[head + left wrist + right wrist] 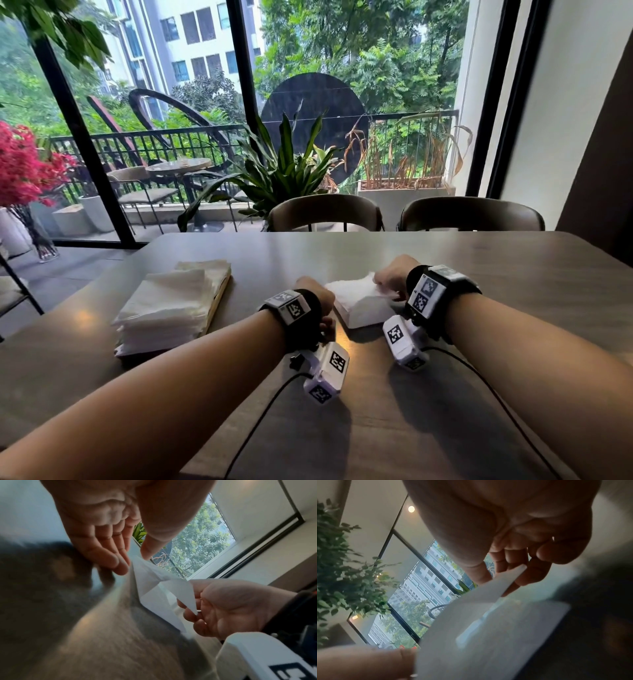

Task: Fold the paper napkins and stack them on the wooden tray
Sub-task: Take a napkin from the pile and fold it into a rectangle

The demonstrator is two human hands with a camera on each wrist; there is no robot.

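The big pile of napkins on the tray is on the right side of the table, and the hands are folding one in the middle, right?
Not quite. The pile of napkins on the wooden tray sits on the left side of the table, as the head view shows. Both hands do work one napkin in the middle.

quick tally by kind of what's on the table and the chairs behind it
napkin stacks: 1
loose napkins held by the hands: 1
wooden trays: 1
chairs: 2
total: 5
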